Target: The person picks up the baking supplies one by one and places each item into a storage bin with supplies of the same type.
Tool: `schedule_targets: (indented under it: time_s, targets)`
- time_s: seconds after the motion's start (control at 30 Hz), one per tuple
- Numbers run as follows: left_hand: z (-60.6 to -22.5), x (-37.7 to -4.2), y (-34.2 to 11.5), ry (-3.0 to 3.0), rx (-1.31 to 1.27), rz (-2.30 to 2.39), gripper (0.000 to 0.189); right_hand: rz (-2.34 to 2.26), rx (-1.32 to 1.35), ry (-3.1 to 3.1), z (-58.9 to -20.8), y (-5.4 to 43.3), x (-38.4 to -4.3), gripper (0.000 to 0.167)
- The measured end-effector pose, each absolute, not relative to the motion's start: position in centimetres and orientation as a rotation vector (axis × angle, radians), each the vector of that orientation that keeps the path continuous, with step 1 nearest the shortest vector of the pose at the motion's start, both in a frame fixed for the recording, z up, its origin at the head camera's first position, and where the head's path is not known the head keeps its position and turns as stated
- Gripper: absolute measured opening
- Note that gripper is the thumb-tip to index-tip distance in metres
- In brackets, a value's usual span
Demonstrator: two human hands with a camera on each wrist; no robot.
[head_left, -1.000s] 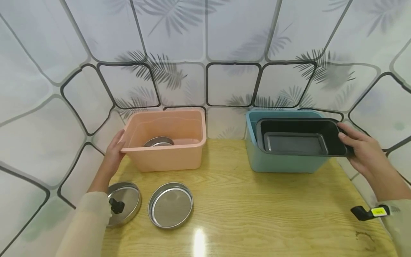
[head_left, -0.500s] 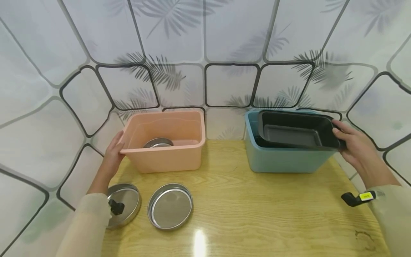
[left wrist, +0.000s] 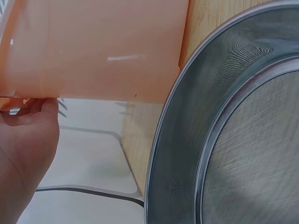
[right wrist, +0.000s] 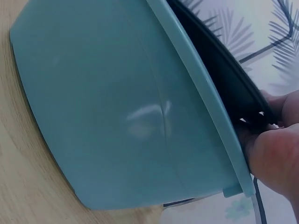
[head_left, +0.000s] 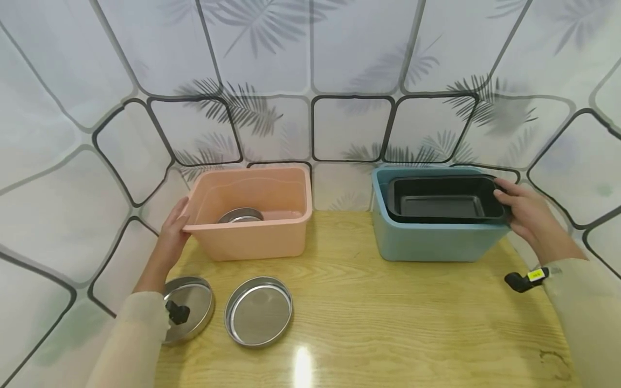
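Observation:
My right hand (head_left: pixel 529 215) holds the right end of a black loaf pan (head_left: pixel 441 206), thumb and fingers pinching its rim. The pan sits within the mouth of the blue bin (head_left: pixel 432 245), its right end tilted up above the bin's rim in the right wrist view. At the left, my left hand (head_left: pixel 170 234) grips the left rim of the peach bin (head_left: pixel 252 240); its fingertips tuck under that rim in the left wrist view. A round metal sieve (head_left: pixel 241 214) lies inside the peach bin, partly hidden by the front wall.
Two round fine-mesh sieves lie on the wooden table (head_left: pixel 388 323): one sieve (head_left: pixel 259 311) before the peach bin, another sieve (head_left: pixel 194 307) partly under my left forearm. A patterned wall covering (head_left: pixel 339 129) stands close behind both bins and at the sides.
My right hand has moved left with the loaf pan, which shifted back and up over the blue bin, then went down inside its rim. The left hand stays on the peach bin.

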State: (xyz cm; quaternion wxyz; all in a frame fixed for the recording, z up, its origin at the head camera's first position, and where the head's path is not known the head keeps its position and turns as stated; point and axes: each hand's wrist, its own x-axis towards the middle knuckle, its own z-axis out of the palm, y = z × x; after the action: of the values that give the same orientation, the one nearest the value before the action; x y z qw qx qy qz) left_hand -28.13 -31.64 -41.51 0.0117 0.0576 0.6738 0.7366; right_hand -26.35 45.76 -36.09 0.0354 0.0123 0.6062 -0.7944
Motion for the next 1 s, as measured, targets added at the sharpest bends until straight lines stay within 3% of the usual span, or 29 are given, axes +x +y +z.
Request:
schedule_targets:
  time_s: [0.37, 1.0]
  targets:
    - [-42.1, -28.3, -31.7, 2.042, 0.231, 2.386, 0.061, -2.194, 0.233, 2.048, -35.4, 44.7, -28.3, 0.078]
    - [-42.6, -28.5, -31.4, 2.02, 0.247, 2.411, 0.059, -1.768, 0.263, 2.359, -35.6, 44.6, -29.5, 0.071]
